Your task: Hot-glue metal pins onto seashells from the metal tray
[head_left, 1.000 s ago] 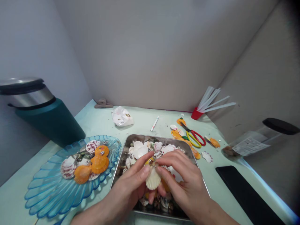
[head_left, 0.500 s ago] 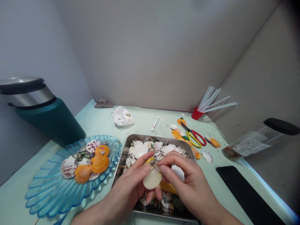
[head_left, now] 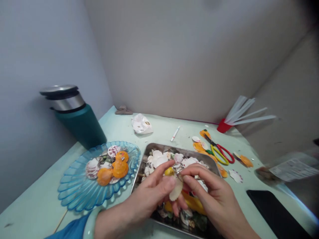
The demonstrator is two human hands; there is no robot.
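Over the metal tray, my left hand pinches a cream scallop shell between thumb and fingers. My right hand is closed too, its fingertips pinching a small metal piece at the shell's top edge. The tray under both hands is full of several white, patterned and yellow shells. To the left, a blue glass plate holds orange and speckled shells.
A teal bin with a steel lid stands at the back left. Yellow-and-red scissors, orange shell pieces, a red cup of white sticks, a crumpled paper, a small white tube and a black slab lie around the tray.
The camera has swung left, so everything sits further right in view. The shell has turned more edge-on in my left hand; my right fingers stay at its top.
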